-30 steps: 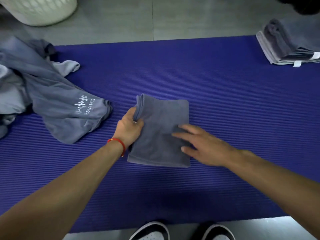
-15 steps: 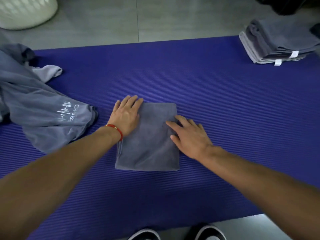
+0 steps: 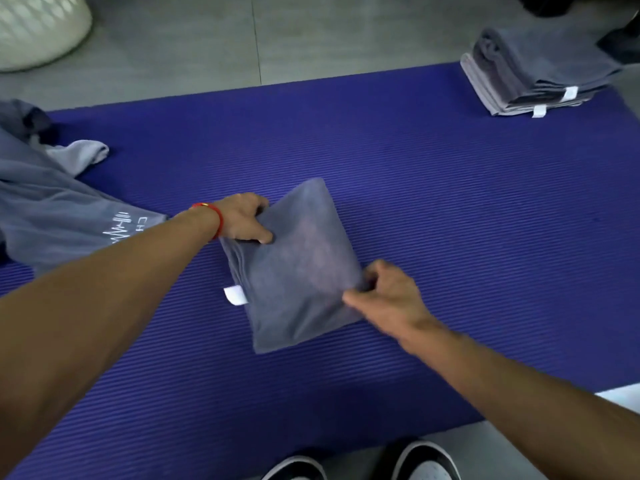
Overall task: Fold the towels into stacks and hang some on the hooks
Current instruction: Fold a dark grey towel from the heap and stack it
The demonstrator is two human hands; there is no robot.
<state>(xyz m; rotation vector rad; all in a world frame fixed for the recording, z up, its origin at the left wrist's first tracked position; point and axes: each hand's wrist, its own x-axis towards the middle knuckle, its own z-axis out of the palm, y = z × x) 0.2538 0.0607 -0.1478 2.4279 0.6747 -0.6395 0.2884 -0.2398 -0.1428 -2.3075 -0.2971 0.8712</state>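
The folded towel [image 3: 298, 268], mid-mat [image 3: 450, 188], is pinched at opposite edges by the left hand [image 3: 242, 220] and right hand [image 3: 388, 292]; whether it is lifted cannot be told. Layers could slip apart if carried unevenly to the stack [image 3: 533, 74].

The left hand's fingers [image 3: 259, 206] and right hand's fingers [image 3: 372, 277] tuck out of sight under the folded towel [image 3: 298, 268]; the basket [image 3: 38, 26] is cut off by the frame's edge.
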